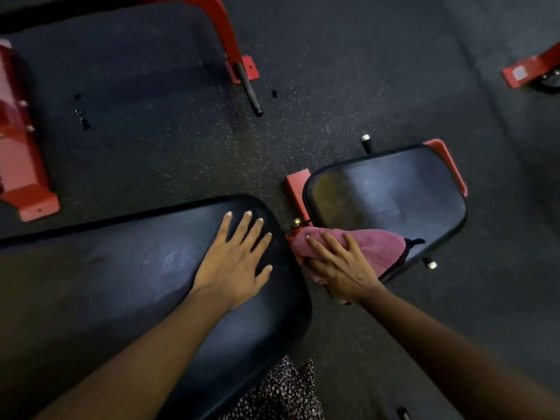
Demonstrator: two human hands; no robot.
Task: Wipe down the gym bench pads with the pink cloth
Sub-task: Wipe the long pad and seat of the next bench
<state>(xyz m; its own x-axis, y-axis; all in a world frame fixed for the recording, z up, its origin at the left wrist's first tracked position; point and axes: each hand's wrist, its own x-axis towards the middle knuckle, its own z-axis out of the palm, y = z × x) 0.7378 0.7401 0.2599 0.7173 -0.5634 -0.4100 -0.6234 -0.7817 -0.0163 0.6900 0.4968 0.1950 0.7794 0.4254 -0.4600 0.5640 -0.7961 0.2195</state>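
The left hand lies flat and spread, palm down, on the end of the long pad, holding nothing. The right hand presses down on the cloth, its fingers laid fairly straight over the bunched fabric. Whether the thumb hooks under the edge I cannot tell.

The cloth sits on the near-left corner of the seat pad, just beside the gap that parts the bench's two pads, and its right end trails along the pad's near edge. From the right hand, nearly all of the seat pad stretches away and to the right, toward its far red bracket. The long pad runs the other way, its long axis heading left from the gap.

The cloth is thus at a corner between two surfaces. The right hand alone has it and is the nearer to the seat pad, so the next stroke probably goes away from the body across that pad. Crossing the gap to the long pad would bring the cloth straight to the left hand, which would have to lift clear.
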